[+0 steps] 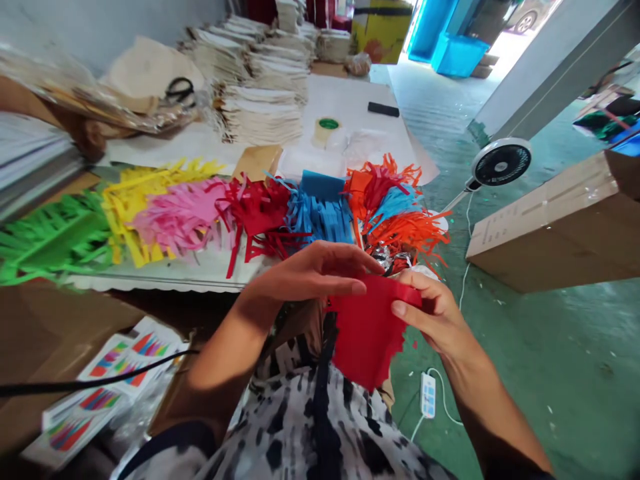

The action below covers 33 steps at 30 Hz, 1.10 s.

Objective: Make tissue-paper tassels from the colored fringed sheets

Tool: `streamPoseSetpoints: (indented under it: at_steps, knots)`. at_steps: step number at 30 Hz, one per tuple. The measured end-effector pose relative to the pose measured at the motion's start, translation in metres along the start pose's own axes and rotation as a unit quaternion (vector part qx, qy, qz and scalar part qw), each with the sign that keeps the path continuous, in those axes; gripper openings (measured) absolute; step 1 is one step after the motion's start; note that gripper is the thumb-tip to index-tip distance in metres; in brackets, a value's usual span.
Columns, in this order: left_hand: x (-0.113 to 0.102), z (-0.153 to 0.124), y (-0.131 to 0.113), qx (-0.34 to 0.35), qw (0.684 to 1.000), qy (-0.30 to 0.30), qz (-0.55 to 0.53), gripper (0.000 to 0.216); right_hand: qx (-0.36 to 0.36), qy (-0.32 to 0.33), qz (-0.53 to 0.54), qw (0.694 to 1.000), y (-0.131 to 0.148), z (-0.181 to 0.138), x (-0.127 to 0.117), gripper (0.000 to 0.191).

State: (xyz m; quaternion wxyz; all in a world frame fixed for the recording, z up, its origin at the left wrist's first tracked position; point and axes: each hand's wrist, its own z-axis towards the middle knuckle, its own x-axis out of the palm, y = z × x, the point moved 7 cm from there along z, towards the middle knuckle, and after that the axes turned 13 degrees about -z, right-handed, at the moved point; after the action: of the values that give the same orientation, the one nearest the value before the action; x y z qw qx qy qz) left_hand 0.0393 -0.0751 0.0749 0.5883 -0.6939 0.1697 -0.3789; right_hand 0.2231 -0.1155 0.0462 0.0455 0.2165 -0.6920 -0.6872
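Red sheet point(367, 330) hangs over the lap, near the table point(165, 277), pinched at its top edge by both hands: left hand point(313, 270) and right hand point(433, 310). It looks like handling one piece; next calls for a steady two-handed grip beside the red fringe point(255, 217).

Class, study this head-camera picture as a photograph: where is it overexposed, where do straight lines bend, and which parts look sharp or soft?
Head view: daylight blows out the doorway at top right, washing the floor near the blue bins; wide-lens distortion bows the table edge and the cardboard box; both hands, left and right, and the red paper sheet look fairly sharp; the clothing at the bottom edge is soft.
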Motion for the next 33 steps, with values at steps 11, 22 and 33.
streamPoseSetpoints:
  at_steps: [11, 22, 33]
  knots:
    - [-0.076, -0.015, 0.053, -0.146, 0.986, -0.069, 0.051, 0.069, -0.025, -0.040, -0.213, 0.976, -0.032, 0.066, -0.021, 0.028]
    - [-0.008, -0.014, 0.052, 0.148, 0.825, -0.100, 0.536, 0.095, 0.033, -0.082, -0.383, 0.920, -0.069, 0.086, -0.001, 0.035]
    - [0.004, -0.008, 0.101, 0.164, 0.767, -0.156, 0.600, 0.040, -0.224, -0.014, -0.595, 0.772, -0.041, 0.014, 0.032, 0.064]
